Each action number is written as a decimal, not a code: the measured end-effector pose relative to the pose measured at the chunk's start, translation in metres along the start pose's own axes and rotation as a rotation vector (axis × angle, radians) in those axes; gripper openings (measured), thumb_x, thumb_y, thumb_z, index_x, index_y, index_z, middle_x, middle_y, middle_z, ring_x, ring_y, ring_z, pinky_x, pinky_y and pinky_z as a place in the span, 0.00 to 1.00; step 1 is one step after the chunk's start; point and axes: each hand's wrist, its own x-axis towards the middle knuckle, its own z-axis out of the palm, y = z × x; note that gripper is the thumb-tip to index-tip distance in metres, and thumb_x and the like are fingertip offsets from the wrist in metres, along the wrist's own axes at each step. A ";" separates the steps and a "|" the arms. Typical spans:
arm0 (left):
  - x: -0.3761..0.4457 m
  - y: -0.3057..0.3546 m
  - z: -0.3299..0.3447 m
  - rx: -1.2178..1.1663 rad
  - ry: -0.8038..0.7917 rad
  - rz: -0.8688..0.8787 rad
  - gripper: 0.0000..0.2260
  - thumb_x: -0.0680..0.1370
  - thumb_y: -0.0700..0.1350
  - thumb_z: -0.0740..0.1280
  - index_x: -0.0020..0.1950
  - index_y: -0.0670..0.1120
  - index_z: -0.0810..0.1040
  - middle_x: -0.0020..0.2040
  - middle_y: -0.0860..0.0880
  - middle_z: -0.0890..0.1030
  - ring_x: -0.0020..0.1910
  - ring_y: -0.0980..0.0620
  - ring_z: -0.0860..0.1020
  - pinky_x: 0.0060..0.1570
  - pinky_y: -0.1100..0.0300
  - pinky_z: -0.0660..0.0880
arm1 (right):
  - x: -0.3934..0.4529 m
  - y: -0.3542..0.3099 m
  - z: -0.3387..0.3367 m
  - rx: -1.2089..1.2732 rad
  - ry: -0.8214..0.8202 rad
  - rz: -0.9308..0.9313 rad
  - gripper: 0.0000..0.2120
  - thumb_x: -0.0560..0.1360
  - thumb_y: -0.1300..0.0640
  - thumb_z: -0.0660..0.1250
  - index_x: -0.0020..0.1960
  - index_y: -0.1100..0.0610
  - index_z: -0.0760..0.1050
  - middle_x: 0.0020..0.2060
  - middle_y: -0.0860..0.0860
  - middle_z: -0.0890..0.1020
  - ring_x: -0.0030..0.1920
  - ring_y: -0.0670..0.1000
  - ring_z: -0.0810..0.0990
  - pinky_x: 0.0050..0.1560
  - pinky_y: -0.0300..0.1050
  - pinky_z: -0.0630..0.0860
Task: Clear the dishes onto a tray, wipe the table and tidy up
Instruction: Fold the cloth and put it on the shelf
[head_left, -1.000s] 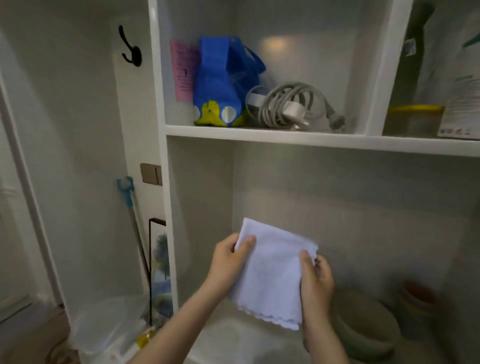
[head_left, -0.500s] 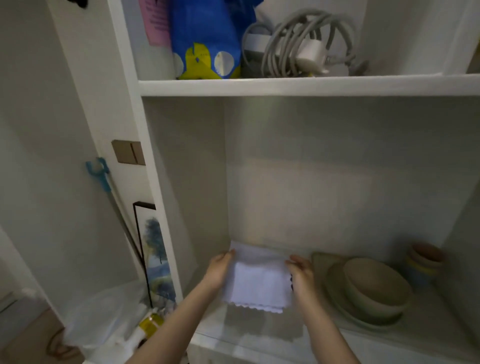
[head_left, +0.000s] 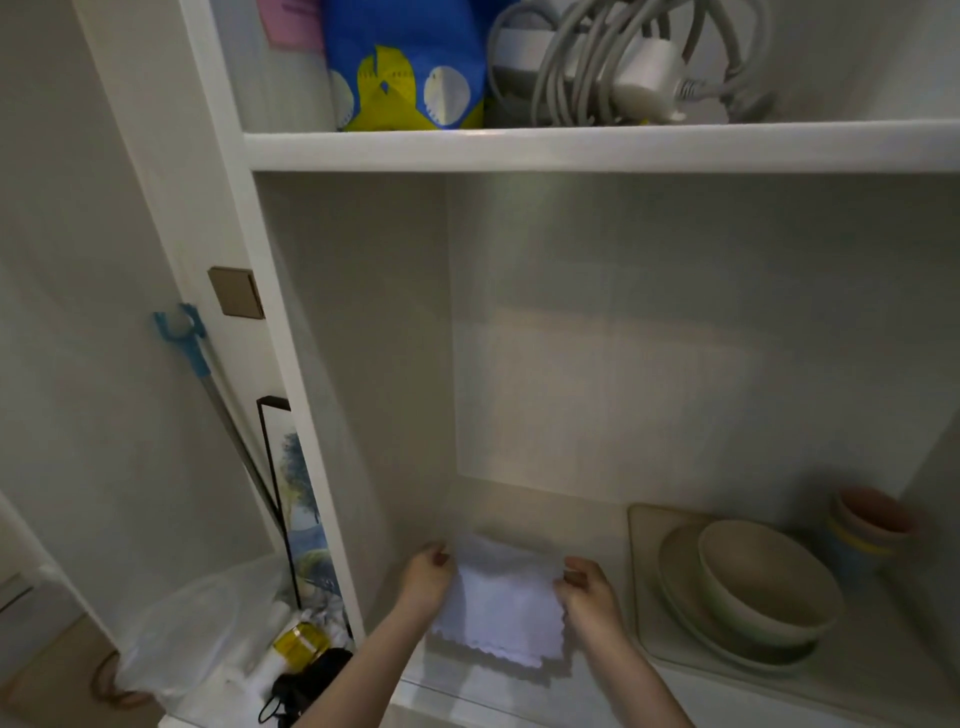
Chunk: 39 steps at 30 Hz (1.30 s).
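Soft cloth, matt painted shelving

The white cloth (head_left: 501, 613) looks soft with a scalloped hem; the shelf (head_left: 597, 150) is smooth matt white; the bowl (head_left: 763, 582) seems matt, perhaps plastic.

No words or numbers come through here. The pink note (head_left: 292, 23) at the top of the upper shelf (head_left: 597, 150) carries dark writing, but it's too blurred to read. The blue bag (head_left: 408, 67) beside it shows only yellow and white shapes, no lettering to make out.
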 end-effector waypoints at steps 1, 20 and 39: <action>0.000 -0.001 0.000 0.115 0.018 0.039 0.09 0.79 0.39 0.62 0.58 0.40 0.77 0.55 0.42 0.79 0.54 0.45 0.77 0.52 0.59 0.71 | 0.003 0.006 -0.001 -0.068 -0.036 -0.010 0.06 0.70 0.68 0.66 0.45 0.60 0.76 0.37 0.56 0.79 0.41 0.56 0.79 0.43 0.47 0.73; -0.012 0.002 0.006 0.421 0.110 0.456 0.21 0.81 0.49 0.59 0.73 0.49 0.64 0.74 0.49 0.64 0.73 0.52 0.63 0.68 0.65 0.58 | -0.003 -0.011 0.016 -0.747 -0.211 -0.678 0.21 0.76 0.58 0.61 0.69 0.55 0.69 0.68 0.51 0.72 0.67 0.51 0.70 0.66 0.37 0.63; -0.151 0.102 -0.123 0.075 0.868 0.940 0.20 0.78 0.45 0.58 0.70 0.41 0.67 0.73 0.44 0.65 0.73 0.48 0.62 0.71 0.51 0.60 | -0.134 -0.203 0.059 0.440 -0.648 -1.127 0.12 0.76 0.57 0.60 0.56 0.49 0.78 0.49 0.48 0.84 0.52 0.51 0.82 0.55 0.44 0.75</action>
